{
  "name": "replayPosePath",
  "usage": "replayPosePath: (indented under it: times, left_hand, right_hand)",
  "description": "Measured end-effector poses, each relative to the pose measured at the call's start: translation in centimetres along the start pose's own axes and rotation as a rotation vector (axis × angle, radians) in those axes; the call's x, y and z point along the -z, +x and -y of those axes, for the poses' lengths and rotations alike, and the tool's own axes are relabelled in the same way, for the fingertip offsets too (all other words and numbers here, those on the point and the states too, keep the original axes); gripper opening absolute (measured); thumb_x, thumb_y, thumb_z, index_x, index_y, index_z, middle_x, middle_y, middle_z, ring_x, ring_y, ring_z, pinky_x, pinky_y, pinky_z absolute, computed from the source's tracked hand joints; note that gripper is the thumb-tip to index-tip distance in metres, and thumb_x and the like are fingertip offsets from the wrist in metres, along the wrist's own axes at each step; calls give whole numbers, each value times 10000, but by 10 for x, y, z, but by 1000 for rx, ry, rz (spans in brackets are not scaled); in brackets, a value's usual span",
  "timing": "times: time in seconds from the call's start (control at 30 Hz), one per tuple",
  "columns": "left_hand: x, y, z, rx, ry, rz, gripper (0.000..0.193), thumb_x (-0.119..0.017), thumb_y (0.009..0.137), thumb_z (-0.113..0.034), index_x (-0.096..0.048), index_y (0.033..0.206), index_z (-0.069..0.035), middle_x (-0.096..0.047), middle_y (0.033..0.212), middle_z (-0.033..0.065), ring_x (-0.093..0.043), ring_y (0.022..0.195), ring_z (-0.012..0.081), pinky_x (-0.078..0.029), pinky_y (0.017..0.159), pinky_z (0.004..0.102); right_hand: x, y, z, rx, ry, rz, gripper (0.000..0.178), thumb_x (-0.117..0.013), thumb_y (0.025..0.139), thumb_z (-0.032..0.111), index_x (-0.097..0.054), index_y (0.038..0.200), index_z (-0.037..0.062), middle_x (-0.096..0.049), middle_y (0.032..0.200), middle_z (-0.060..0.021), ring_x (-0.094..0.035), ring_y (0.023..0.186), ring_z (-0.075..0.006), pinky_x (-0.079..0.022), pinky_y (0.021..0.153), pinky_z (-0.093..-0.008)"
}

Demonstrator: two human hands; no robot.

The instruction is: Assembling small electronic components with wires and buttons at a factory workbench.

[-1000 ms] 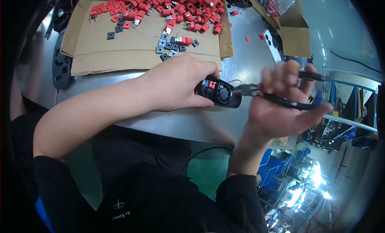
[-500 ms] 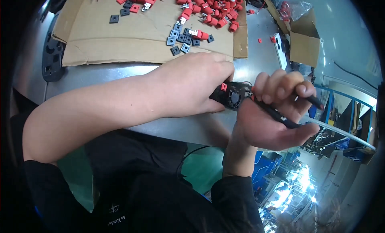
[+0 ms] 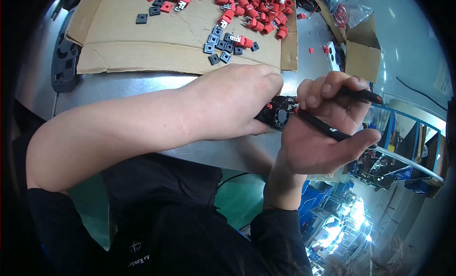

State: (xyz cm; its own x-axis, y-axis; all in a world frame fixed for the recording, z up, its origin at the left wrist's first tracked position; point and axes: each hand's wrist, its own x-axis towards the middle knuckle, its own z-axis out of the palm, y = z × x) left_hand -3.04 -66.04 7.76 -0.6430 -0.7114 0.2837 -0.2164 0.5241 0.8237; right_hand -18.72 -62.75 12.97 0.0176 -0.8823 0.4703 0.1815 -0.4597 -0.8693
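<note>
My left hand [image 3: 242, 95] reaches across from the left and is closed around a small black device with a round cooling fan [image 3: 275, 113]. A small red piece sits on top of the device beside the fan; the rest is covered by my fingers. Just to its right, my right hand [image 3: 327, 124] is turned palm up, fingers curled and thumb stretched out. It holds black-handled pliers [image 3: 323, 125], with one handle across the palm and the other under the fingertips. The jaws point at the device's right end, too small to make out clearly.
A cardboard sheet [image 3: 142, 50] beyond my hands bears a heap of red sockets [image 3: 261, 12] and several small black square pieces [image 3: 221, 44]. A dark plastic part [image 3: 65, 69] lies at the left. A white phone-like object [image 3: 332, 57] and a cardboard box [image 3: 363, 52] stand right.
The pliers' handles have spread wider apart, the upper one swinging up with my right fingers. The small red piece on the device now shows less.
</note>
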Motion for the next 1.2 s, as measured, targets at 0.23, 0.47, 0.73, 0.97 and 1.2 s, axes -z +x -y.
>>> replayPosePath:
  times: [0.23,0.47,0.73,0.97,1.2]
  left_hand:
    - [-3,0,-2,-18,2,-28,444,-854,762,-201,-616,1054,33,-660,1070,191,-670,1069,372,-545,939,442]
    - [-4,-1,-1,-27,30,-9,383,-845,756,-173,-638,1001,35,-640,1039,182,-677,1023,363,-557,909,434]
    - [1,7,7,-152,-43,58,356,-839,754,-176,-635,973,16,-622,1002,160,-658,983,373,-541,872,451]
    - [1,7,11,-173,-147,117,375,-844,747,-164,-653,1005,29,-627,1048,165,-654,1031,375,-537,898,462]
    - [0,-2,7,-67,-318,237,385,-826,741,-91,-693,1093,-11,-638,1165,148,-637,1113,369,-537,953,437]
  right_hand:
    - [-11,-8,2,-30,-46,-101,704,-484,952,751,-461,1136,72,-475,913,-93,-410,756,-146,-378,693,-300]
    - [12,7,-1,-205,285,39,833,-426,855,916,-475,865,84,-398,665,-19,-300,564,-119,-266,541,-288]
    - [55,37,-23,-257,574,631,611,-506,956,763,-496,785,176,-426,561,55,-335,396,-60,-277,390,-239]
    - [45,64,-51,-341,1002,1027,642,-623,933,685,-520,689,101,-458,530,-7,-336,348,-119,-258,355,-287]
    - [27,83,-41,-552,757,1437,700,-674,814,727,-627,728,34,-583,651,-23,-533,506,-120,-397,477,-256]
